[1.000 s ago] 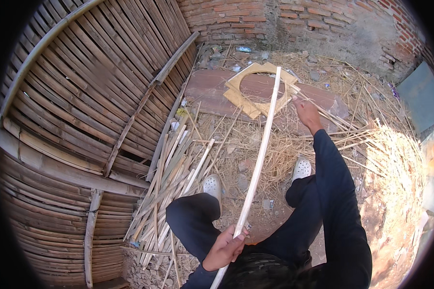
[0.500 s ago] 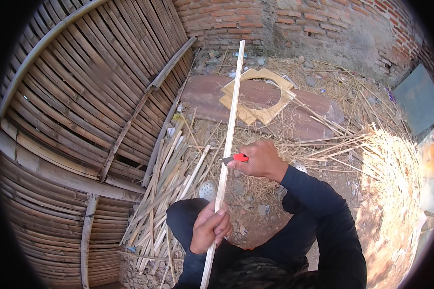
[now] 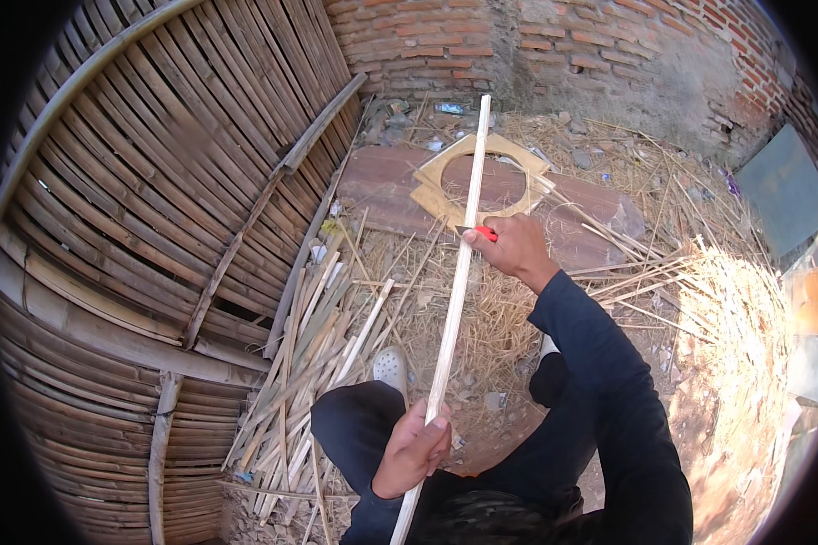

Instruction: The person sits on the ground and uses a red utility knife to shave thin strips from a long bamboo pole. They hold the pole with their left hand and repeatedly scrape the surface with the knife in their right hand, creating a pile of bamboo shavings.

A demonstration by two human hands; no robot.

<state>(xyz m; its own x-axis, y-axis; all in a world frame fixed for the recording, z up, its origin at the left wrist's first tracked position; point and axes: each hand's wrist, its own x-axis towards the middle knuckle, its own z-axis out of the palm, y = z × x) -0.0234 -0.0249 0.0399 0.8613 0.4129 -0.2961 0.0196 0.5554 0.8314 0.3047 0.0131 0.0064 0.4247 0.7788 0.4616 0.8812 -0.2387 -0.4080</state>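
Observation:
A long pale bamboo strip (image 3: pixel 452 300) runs from my lap up toward the brick wall. My left hand (image 3: pixel 413 448) grips its lower part near my knee. My right hand (image 3: pixel 514 247) is closed on a small red-handled knife (image 3: pixel 482 232), whose blade rests against the strip about halfway up. Beyond the strip's far end lies a flat wooden frame with a round hole (image 3: pixel 478 182) on a reddish slab (image 3: pixel 568 204).
A large woven bamboo panel (image 3: pixel 154 209) fills the left side. Loose bamboo strips (image 3: pixel 314 354) lie piled beside my left leg. Straw and shavings (image 3: pixel 700 309) cover the ground at the right. A brick wall (image 3: pixel 554 45) stands behind.
My right hand came back from the strip's far end to its middle, now with the red knife against it. The strip swung left and more upright; my left hand shifted its hold slightly.

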